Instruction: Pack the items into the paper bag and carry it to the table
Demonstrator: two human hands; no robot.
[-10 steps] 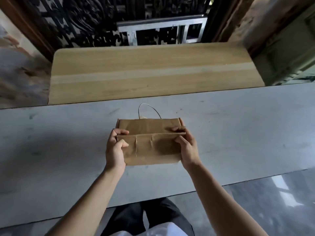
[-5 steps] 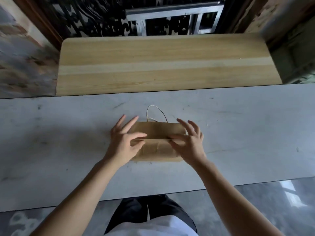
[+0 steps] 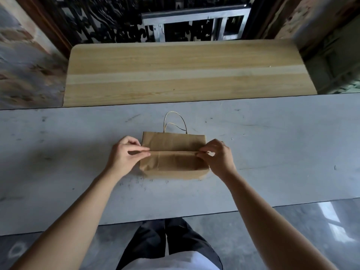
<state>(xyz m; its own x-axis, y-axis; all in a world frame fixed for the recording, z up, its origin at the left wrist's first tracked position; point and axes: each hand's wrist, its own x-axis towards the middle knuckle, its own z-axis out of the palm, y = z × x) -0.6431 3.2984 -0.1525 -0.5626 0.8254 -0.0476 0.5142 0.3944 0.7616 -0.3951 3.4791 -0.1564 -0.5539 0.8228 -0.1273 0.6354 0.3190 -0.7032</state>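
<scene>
While the folded paper bag (image 3: 173,152) lies flat on my grey counter (image 3: 58,162), left hand (image 3: 124,155) and right hand (image 3: 217,157) pinch its crease ends, fingers pressed together.

Bench (image 3: 58,152) surface bare either side of the folded paper bag (image 3: 173,152). Both hands flank the bag's ends. Wooden table (image 3: 185,71) beyond unobstructed.

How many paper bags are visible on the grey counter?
1. The paper bag lies flat in the middle of the grey counter, between the left hand and right hand, which pinch its fold.
</scene>
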